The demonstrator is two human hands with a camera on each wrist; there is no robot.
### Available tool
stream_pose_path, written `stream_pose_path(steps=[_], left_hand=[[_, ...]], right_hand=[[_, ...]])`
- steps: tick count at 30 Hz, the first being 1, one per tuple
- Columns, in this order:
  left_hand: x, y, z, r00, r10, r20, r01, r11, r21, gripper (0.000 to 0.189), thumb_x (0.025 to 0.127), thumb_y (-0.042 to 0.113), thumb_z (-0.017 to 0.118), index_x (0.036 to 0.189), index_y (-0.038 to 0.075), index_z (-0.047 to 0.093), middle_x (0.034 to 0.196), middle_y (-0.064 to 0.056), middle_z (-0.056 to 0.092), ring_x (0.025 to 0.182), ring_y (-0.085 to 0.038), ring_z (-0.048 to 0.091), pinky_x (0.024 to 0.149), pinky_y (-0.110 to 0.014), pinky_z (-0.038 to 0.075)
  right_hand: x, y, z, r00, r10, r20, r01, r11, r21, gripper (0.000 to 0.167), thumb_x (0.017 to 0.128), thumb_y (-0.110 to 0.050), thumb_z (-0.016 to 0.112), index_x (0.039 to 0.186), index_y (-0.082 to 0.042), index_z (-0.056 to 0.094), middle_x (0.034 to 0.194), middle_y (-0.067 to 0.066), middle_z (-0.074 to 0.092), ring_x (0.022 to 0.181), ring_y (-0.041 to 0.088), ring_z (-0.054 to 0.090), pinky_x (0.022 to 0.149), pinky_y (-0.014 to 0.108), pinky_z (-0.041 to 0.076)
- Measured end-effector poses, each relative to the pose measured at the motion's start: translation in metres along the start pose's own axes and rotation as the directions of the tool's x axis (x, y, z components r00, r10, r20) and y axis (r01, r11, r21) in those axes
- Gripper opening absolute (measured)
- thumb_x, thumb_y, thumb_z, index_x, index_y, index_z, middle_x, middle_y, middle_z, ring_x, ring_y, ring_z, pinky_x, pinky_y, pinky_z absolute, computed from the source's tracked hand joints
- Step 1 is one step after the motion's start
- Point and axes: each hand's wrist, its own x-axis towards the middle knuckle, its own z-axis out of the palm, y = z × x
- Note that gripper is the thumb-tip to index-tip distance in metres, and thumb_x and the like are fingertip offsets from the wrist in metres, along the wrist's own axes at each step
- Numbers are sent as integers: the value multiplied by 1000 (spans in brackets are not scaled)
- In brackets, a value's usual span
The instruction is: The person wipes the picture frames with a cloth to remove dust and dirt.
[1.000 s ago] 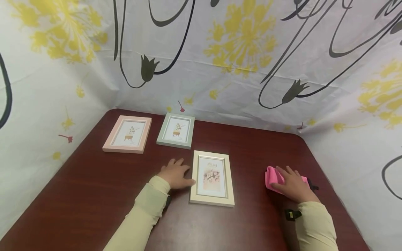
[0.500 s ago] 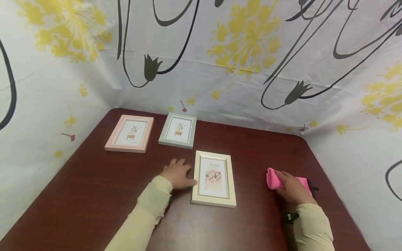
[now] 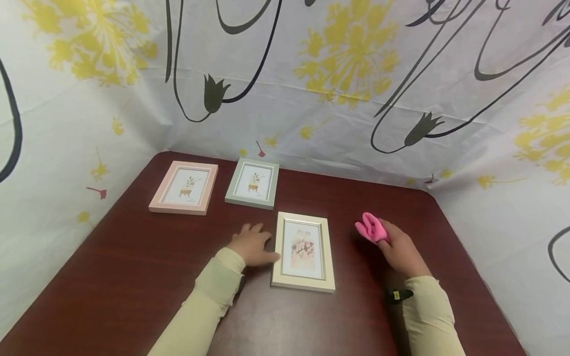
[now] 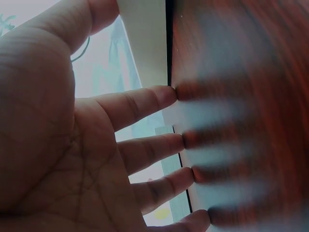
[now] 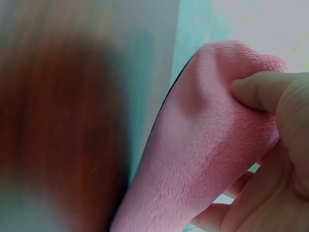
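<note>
A cream picture frame (image 3: 330, 254) with a flower print lies flat near the middle of the table. Beside its left edge rests my left hand (image 3: 251, 245), fingers spread, fingertips on the wood and thumb at the frame's edge. In the left wrist view the palm and fingers (image 4: 140, 108) show, holding nothing. My right hand (image 3: 403, 249) grips a folded pink cloth (image 3: 373, 228) to the right of the cream frame. The right wrist view shows the thumb pressing into the fuzzy cloth (image 5: 193, 140), which seems raised off the tabletop; the other fingers are partly hidden behind it.
A pink picture frame (image 3: 157, 203) and a green picture frame (image 3: 249, 202) lie at the back left of the dark red table (image 3: 356, 316). A white curtain (image 3: 285, 118) with yellow and grey flower patterns stands around the table's back and sides.
My right hand has closed around the pink cloth, picked it up from the table's right side and carried it left towards the cream frame. The left hand keeps its place.
</note>
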Motion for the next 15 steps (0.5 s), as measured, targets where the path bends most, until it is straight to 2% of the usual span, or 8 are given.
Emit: stream_pose_path(steps=[7,15], left_hand=[[0,1,-2,1000,-4,7,4,1000,5,68,88,52,66,139,8,58,153,-20,37,141,-45,28,102,-69,32],[0,4,-3,1000,-10,9,9,1000,15,68,87,51,67,138,8,58,152,-20,39,139,-45,30,101,-67,33]], right_hand=[[18,-28,-3,1000,13,5,-13,997,79,50,99,-10,56,147,-6,45,136,20,54,117,37,52,100,61,40],[44,-80,17,997,-74,7,73,994,78,50,97,-8,59,146,-9,48,140,16,51,128,34,47,105,56,38]])
